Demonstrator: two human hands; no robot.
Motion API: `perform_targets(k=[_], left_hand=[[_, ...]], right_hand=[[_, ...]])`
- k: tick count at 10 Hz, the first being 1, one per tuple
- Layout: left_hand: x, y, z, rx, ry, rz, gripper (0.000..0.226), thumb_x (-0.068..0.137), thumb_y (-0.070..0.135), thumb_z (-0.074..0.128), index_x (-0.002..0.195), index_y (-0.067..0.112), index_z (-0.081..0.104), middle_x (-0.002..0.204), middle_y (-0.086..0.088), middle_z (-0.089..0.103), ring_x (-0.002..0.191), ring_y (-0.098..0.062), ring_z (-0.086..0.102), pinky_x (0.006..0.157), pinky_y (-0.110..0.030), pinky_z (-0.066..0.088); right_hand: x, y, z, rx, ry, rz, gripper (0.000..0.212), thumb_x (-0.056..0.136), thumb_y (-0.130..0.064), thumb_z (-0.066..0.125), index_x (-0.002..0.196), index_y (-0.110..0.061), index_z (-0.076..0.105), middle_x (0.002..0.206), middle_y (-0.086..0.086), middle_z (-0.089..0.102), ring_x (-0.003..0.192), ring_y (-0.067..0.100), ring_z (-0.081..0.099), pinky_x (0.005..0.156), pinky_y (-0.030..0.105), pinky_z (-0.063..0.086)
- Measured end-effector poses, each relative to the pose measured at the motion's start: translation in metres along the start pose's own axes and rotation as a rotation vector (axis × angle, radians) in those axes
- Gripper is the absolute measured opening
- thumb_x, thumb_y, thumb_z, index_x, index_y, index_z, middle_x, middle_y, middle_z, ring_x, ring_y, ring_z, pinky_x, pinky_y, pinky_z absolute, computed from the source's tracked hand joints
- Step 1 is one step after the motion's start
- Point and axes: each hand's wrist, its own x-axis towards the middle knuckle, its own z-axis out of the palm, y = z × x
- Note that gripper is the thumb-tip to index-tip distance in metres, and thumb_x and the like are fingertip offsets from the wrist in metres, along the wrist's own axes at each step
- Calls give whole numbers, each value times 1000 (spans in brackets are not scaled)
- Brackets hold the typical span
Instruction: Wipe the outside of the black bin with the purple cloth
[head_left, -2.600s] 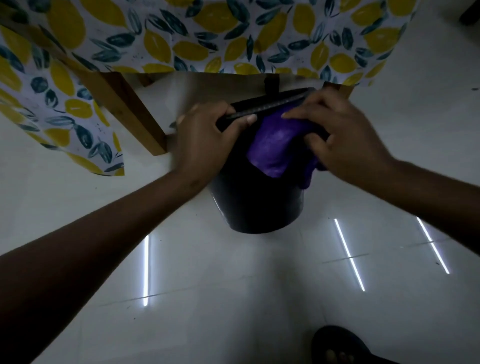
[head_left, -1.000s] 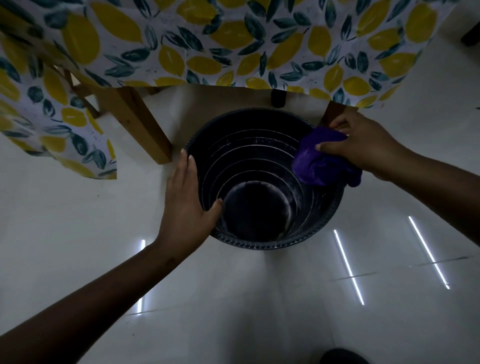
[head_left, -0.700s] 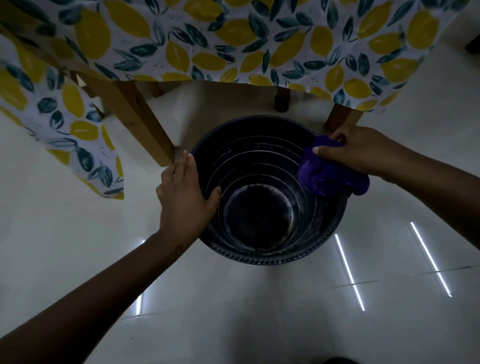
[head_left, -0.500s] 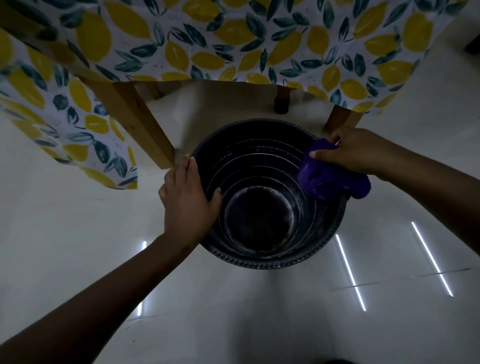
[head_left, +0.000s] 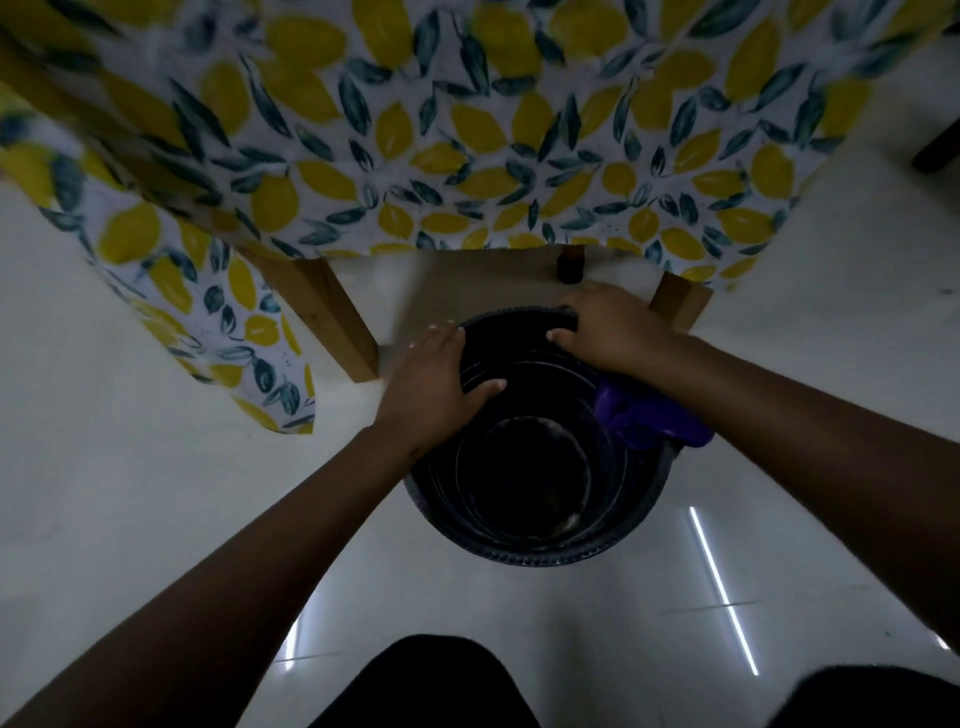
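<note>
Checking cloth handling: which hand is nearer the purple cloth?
Right. The right hand holds the purple cloth; the left hand grips the black bin at its opposite rim.

Light is low and cool, and the whole view is underexposed. The glossy floor (head_left: 130, 493) gives back thin white strips of ceiling light: a long one (head_left: 719, 582) nearer the camera than the right grip (head_left: 608, 332), and a short one (head_left: 292, 642) nearer than the left grip (head_left: 431, 384). Between the grips the black bin (head_left: 519, 553) sinks into shadow inside; only faint rings and a small glint show. The purple cloth (head_left: 649, 421) under the right grip is the one saturated colour. Beyond both grips the tablecloth (head_left: 467, 130) is smeared by motion blur, worst to the far left. Wide-angle distortion splays the forearms and the table leg (head_left: 332, 317) outward.
</note>
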Motion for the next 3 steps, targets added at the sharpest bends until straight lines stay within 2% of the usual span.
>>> perform_targets(k=[1, 2, 3], left_hand=[[15, 14, -41, -100, -104, -95, 95, 81, 70, 50, 150, 10, 25, 157, -10, 26, 146, -26, 23, 117, -38, 25], [17, 34, -95, -145, -156, -135, 99, 78, 74, 50, 150, 11, 25, 155, -11, 31, 141, -28, 32, 111, -39, 35], [10, 60, -162, -187, -151, -108, 93, 76, 76, 51, 144, 15, 36, 143, -8, 46, 128, -26, 48, 98, -37, 45]], right_hand=[[-1, -8, -24, 15, -62, 9, 56, 90, -37, 58, 136, -10, 44, 140, 15, 46, 122, 31, 48, 96, 41, 44], [-11, -31, -66, 120, -31, 48, 63, 90, -38, 56, 143, -12, 34, 148, 13, 36, 132, 28, 38, 103, 39, 39], [-23, -60, -125, 171, 8, 46, 65, 90, -36, 57, 144, -9, 32, 150, 13, 33, 134, 27, 35, 106, 38, 36]])
